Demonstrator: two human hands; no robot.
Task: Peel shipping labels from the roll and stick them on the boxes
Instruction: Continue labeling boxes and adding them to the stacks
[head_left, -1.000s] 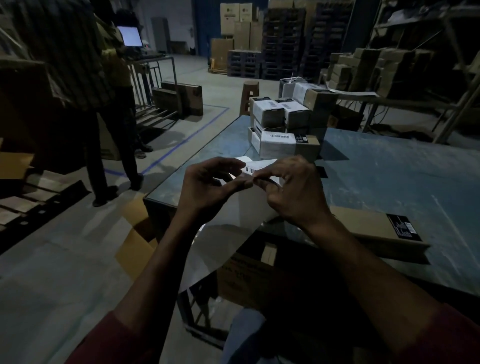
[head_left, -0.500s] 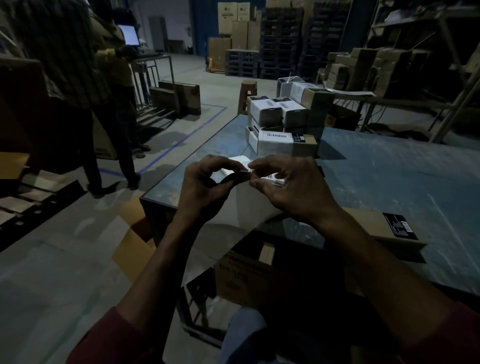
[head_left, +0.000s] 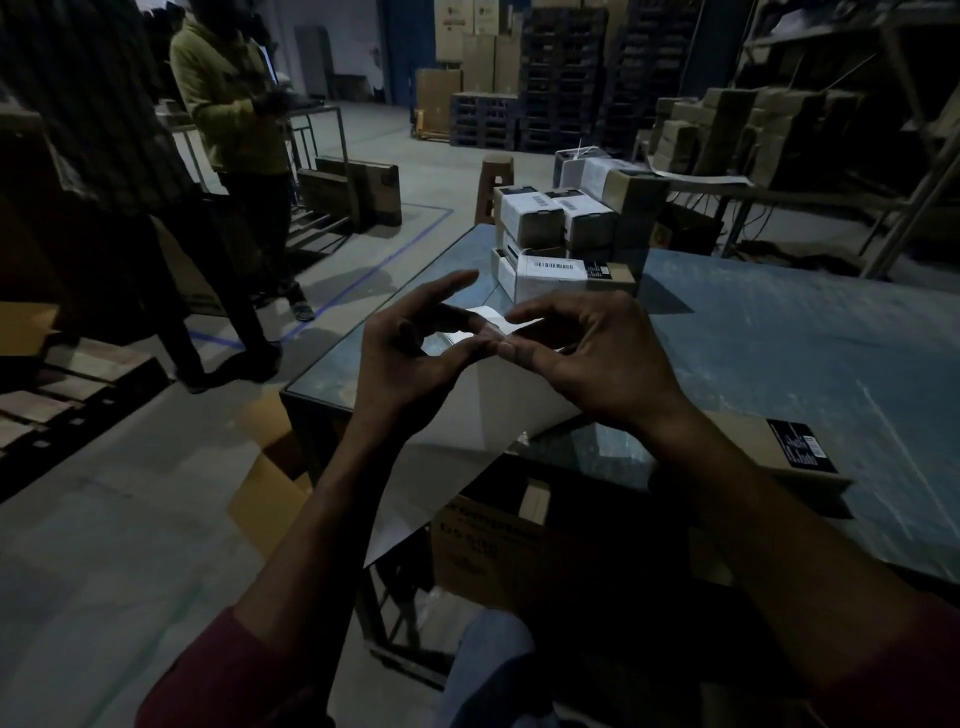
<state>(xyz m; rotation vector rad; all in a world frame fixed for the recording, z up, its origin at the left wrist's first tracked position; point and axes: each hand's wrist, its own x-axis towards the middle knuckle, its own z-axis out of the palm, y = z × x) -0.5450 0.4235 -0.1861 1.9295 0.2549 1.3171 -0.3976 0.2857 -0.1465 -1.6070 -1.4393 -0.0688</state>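
Paper is what we have between our fingers: a thin white label (head_left: 488, 321) lifting off a long strip of backing liner (head_left: 467, 415) that hangs from our hands down past the near edge of the bench (head_left: 779, 332). Our left hand (head_left: 410, 358) pinches the liner at its top, thumb meeting the curled middle fingers just below the label's edge, while the index finger (head_left: 447, 283) sticks out straight and idle. Our right hand (head_left: 587, 353) closes thumb and forefinger on the label's corner, right beside the left fingertips, so the two pinches almost touch.

We judge the label light and limp, with no stiffness to speak of, and tacky on its underside; it will likely curl back on itself or cling to skin if we let it flop. The liner looks slick and bends freely, so it needs a firm nip close to the peel line. Best hold on the label, in our view, is the very corner or edge, with as little adhesive under the fingertips as possible.

Beyond the fingers, at the far end of the bench, stands a stack of small boxes (head_left: 561, 234), some already bearing barcoded labels. A flat brown box (head_left: 769, 441) lies just right of our right wrist.
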